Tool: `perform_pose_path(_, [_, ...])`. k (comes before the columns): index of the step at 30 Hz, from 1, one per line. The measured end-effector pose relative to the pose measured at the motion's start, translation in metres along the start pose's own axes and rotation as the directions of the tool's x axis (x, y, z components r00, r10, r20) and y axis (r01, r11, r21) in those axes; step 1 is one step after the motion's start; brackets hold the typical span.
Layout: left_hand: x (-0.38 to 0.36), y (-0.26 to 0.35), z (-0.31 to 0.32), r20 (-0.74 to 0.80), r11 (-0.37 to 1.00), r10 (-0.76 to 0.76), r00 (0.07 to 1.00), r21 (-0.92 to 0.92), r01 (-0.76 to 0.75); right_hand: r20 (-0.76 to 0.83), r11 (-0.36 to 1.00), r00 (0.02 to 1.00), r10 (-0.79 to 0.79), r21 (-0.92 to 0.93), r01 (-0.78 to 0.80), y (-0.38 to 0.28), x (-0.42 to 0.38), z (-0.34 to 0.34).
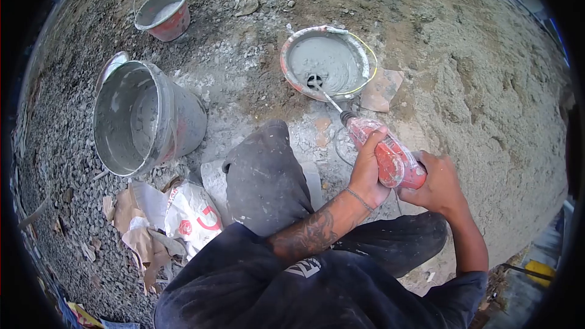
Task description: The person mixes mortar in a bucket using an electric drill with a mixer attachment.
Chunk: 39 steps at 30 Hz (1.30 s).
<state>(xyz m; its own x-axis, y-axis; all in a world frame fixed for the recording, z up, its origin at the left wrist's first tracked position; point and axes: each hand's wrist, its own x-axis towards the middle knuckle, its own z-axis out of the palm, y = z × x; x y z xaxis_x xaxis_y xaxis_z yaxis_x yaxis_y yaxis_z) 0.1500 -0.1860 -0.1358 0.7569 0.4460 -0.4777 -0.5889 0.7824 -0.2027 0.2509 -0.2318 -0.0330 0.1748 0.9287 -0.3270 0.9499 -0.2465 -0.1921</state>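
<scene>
Both hands grip a red power drill point(393, 157), splashed with pale grey mortar. My left hand point(367, 173) closes around the side of its body, thumb on top. At the rear end my right hand point(440, 181) is wrapped around it; the trigger is hidden. A metal mixing paddle point(314, 81) extends from the drill, its head at the near edge of the wet grey mortar point(326, 55). That mortar fills a round bucket point(284, 64) with a smeared rim and a yellowish handle.
A large mortar-coated bucket point(189, 116) lies tilted at left, with a smaller red bucket point(173, 25) beyond it. Torn paper bags point(190, 219) lie by my left leg. A sand pile point(499, 97) rises at right. Gravel point(55, 146) covers the left side.
</scene>
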Motion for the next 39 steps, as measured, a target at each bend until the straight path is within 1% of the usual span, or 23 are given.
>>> perform_pose_path(4, [-0.004,0.006,0.000,-0.009,1.000,-0.014,1.000,0.008,0.014,-0.033,0.999,0.999,-0.023,0.021,0.024,-0.003,-0.001,0.009])
perform_pose_path(6, [-0.005,0.010,0.000,-0.018,0.999,-0.038,0.999,0.009,0.038,-0.075,0.997,0.997,-0.020,0.067,0.025,-0.002,-0.001,0.015])
perform_pose_path(10, [-0.006,0.008,-0.002,-0.034,0.999,-0.045,0.998,0.009,0.046,-0.053,0.996,0.998,-0.023,0.081,0.027,-0.001,-0.002,0.016])
perform_pose_path(13, [-0.003,0.009,-0.004,-0.001,0.999,-0.001,1.000,0.033,0.001,-0.079,0.998,0.996,-0.032,0.049,0.036,0.001,-0.001,0.020])
perform_pose_path(15, [0.003,0.011,-0.007,-0.006,0.995,-0.096,0.995,0.003,0.096,-0.088,0.999,0.996,-0.014,0.051,0.019,0.001,-0.002,0.021])
perform_pose_path(16, [0.002,0.010,-0.008,-0.004,0.995,-0.095,0.996,0.009,0.095,-0.093,0.998,0.996,-0.015,0.054,0.020,0.002,-0.001,0.023])
perform_pose_path(18, [-0.005,0.007,-0.002,-0.056,0.997,0.017,0.998,0.070,-0.013,-0.092,0.994,0.995,-0.041,0.092,0.050,0.004,-0.001,0.025])
perform_pose_path(19, [-0.001,0.006,-0.006,-0.057,0.998,0.018,0.998,0.065,-0.014,-0.088,0.995,0.995,-0.044,0.090,0.051,0.005,-0.002,0.025])
perform_pose_path(21, [0.007,0.011,-0.012,-0.015,0.994,-0.108,0.994,0.023,0.108,-0.088,0.996,0.996,-0.015,0.087,0.022,0.003,-0.001,0.028])
perform_pose_path(22, [0.007,0.010,-0.015,-0.017,0.994,-0.107,0.994,0.034,0.107,-0.096,0.995,0.995,-0.013,0.095,0.023,0.004,0.000,0.030])
perform_pose_path(24, [0.001,0.005,-0.010,-0.048,0.997,0.023,0.999,0.068,-0.020,-0.102,0.989,0.991,-0.081,0.112,0.092,0.008,0.000,0.030])
perform_pose_path(25, [0.003,0.004,-0.012,-0.052,0.998,0.020,0.998,0.066,-0.017,-0.098,0.990,0.992,-0.079,0.113,0.090,0.009,-0.001,0.031])
perform_pose_path(27, [0.008,0.010,-0.015,-0.011,0.992,-0.118,0.993,0.044,0.119,-0.112,0.995,0.992,-0.050,0.076,0.059,0.009,-0.002,0.033])
perform_pose_path(28, [0.007,0.008,-0.016,-0.012,0.992,-0.118,0.993,0.048,0.118,-0.115,0.995,0.992,-0.049,0.080,0.059,0.009,-0.001,0.033])
perform_pose_path(30, [0.003,0.000,-0.013,-0.072,0.997,0.027,0.997,0.071,-0.021,-0.119,0.989,0.988,-0.097,0.103,0.109,0.012,-0.001,0.033])
perform_pose_path(31, [0.004,0.000,-0.014,-0.074,0.997,0.019,0.997,0.074,-0.014,-0.119,0.989,0.989,-0.088,0.105,0.101,0.012,-0.003,0.035])
perform_pose_path(33, [0.008,0.005,-0.018,0.001,0.995,0.017,1.000,0.097,-0.017,-0.130,0.992,0.991,-0.038,0.114,0.053,0.013,-0.004,0.042])
perform_pose_path(37, [0.009,0.006,-0.019,-0.041,0.996,-0.018,0.999,0.084,0.021,-0.099,0.990,0.995,-0.019,0.136,0.033,0.014,-0.002,0.043])
perform_pose_path(39, [0.004,0.004,-0.015,-0.089,0.993,0.054,0.995,0.107,-0.044,-0.137,0.989,0.988,-0.074,0.119,0.090,0.016,-0.002,0.045])
